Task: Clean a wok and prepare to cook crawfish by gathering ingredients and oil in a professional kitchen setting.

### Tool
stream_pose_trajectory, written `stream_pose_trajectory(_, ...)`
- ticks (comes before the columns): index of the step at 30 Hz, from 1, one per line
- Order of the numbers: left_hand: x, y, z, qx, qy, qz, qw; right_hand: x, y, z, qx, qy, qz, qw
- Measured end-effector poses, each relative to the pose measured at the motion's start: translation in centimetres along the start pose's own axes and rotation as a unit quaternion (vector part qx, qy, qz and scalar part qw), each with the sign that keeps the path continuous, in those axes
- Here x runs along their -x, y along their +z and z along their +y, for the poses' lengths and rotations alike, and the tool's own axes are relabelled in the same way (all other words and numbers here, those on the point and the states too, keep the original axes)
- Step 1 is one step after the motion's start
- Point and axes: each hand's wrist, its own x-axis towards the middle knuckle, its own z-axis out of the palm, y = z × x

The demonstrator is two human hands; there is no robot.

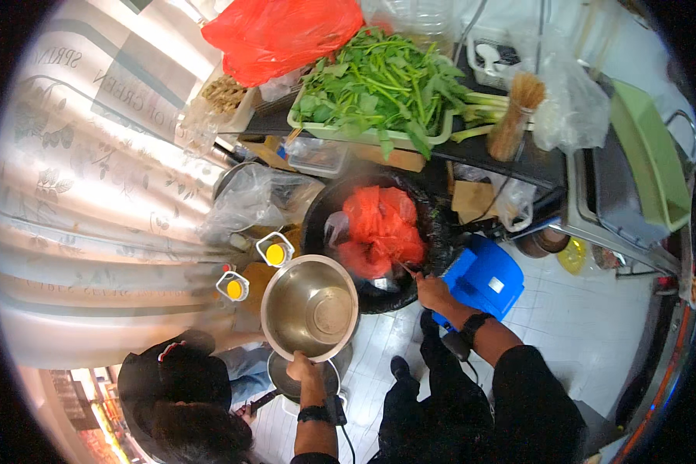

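Observation:
My left hand grips the near rim of a wide stainless steel bowl, which is tilted so its bare inside shows. My right hand is closed at the right edge of a round black-lined bin. A thin tip pokes out from its fingers towards the bin; what it belongs to is hard to make out. Inside the bin lies a crumpled red plastic bag, just beyond the right hand. Beneath the bowl, a pot is partly hidden by the bowl and my left arm.
A person in black crouches at lower left, a hand near the pot's dark handle. Two yellow-capped jugs stand left of the bowl. Right of the bin is a blue plastic container. Leafy greens fill a tray on the far counter.

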Motion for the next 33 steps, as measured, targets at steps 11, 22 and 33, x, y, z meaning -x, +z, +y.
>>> stream_pose_trajectory(11,-9.8,-5.8,-3.2,-0.234,-0.044,-0.459,0.856,18.3,1.8,0.8,-0.109,0.036,0.046,0.992)
stream_pose_trajectory(22,11.2,4.5,-8.0,-0.408,0.037,-0.579,0.705,46.6,-7.1,15.5,-0.912,0.141,0.112,0.369)
stream_pose_trajectory(33,49.6,13.4,-29.3,-0.441,0.068,-0.748,0.49,70.5,-11.5,35.9,-0.819,0.01,0.574,0.024)
